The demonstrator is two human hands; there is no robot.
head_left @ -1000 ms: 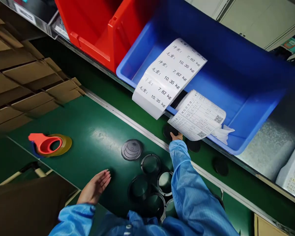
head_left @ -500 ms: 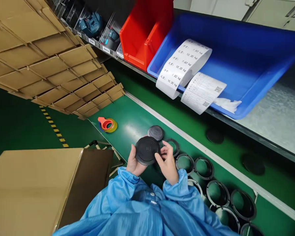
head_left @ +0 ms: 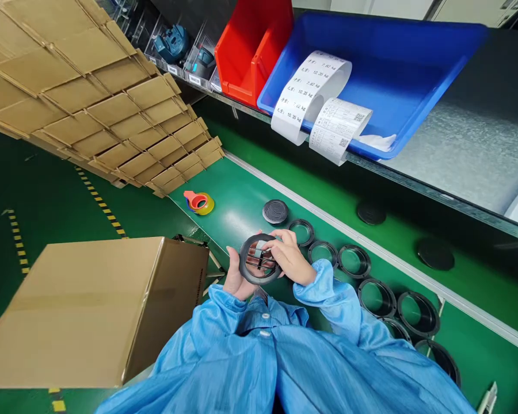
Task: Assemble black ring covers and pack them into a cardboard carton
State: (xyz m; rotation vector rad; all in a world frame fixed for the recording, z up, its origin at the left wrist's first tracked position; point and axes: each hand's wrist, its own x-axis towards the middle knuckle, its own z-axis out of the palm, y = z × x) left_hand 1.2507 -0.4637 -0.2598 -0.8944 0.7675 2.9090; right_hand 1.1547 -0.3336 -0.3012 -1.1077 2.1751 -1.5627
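Observation:
Both my hands hold one round black plastic part (head_left: 259, 260) in front of my chest, its open inner side with ribs turned up toward me. My left hand (head_left: 235, 279) cups it from below and the left. My right hand (head_left: 290, 260) grips its right rim, fingers curled over the top edge. A black disc cap (head_left: 275, 211) lies flat on the green belt (head_left: 237, 201) just beyond. Several black rings (head_left: 354, 260) lie in a row on the belt to my right.
A closed cardboard box (head_left: 90, 305) stands at my left. Flattened cartons (head_left: 90, 109) lean at the back left. An orange tape dispenser (head_left: 198, 202) lies on the belt. Above are a red bin (head_left: 252, 52) and a blue tub (head_left: 392, 75) with paper labels (head_left: 306, 95). Two black discs (head_left: 435, 253) lie under the shelf.
The round part has been turned over: half a second ago its smooth closed face showed, now its hollow ribbed side faces up. One second ago my right hand reached under the blue tub.

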